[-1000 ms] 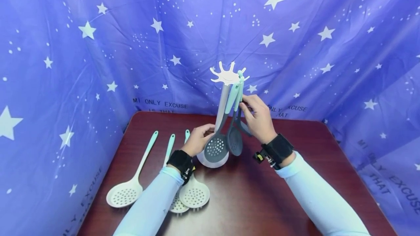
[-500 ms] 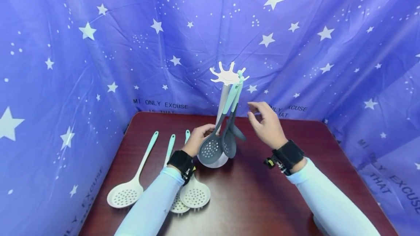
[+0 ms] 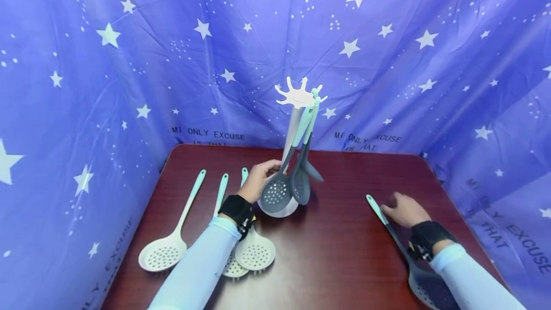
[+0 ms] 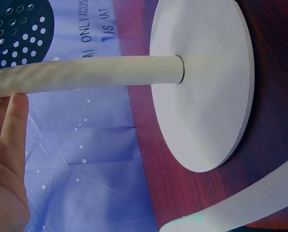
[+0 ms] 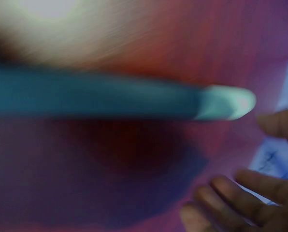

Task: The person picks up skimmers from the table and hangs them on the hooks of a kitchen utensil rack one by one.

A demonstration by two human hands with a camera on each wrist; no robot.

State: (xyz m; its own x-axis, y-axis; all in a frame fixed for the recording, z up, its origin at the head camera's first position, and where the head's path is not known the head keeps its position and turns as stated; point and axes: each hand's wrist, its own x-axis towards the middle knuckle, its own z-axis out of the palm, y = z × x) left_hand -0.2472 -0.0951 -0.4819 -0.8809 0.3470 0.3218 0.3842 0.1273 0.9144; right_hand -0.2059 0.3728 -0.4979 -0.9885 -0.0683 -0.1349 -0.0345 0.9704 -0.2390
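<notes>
A white utensil stand point(image 3: 299, 96) with a pronged top stands at the table's middle. My left hand point(image 3: 258, 179) grips its pole point(image 4: 110, 71); in the left wrist view, fingers lie against that pole above the round base point(image 4: 207, 106). From the prongs hang a dark grey skimmer point(image 3: 277, 193), a slotted spoon point(image 3: 300, 186) and another dark utensil point(image 3: 312, 171), all with mint handles. My right hand point(image 3: 406, 209) is beside the mint handle of a dark perforated utensil point(image 3: 398, 240) lying at right; its head is partly behind the forearm. In the right wrist view, spread fingers are apart from the blurred handle point(image 5: 226, 102).
Several white skimmers with mint handles lie at the left: one point(image 3: 162, 255) apart, another point(image 3: 255, 251) overlapping a third point(image 3: 234, 267), which the left forearm partly covers. A star-printed blue curtain point(image 3: 258, 51) surrounds the dark red table point(image 3: 336, 252).
My right hand has let go of the hanging utensils and moved right and down to the utensil lying at the right. The hanging utensils swung left. My left hand stays on the pole.
</notes>
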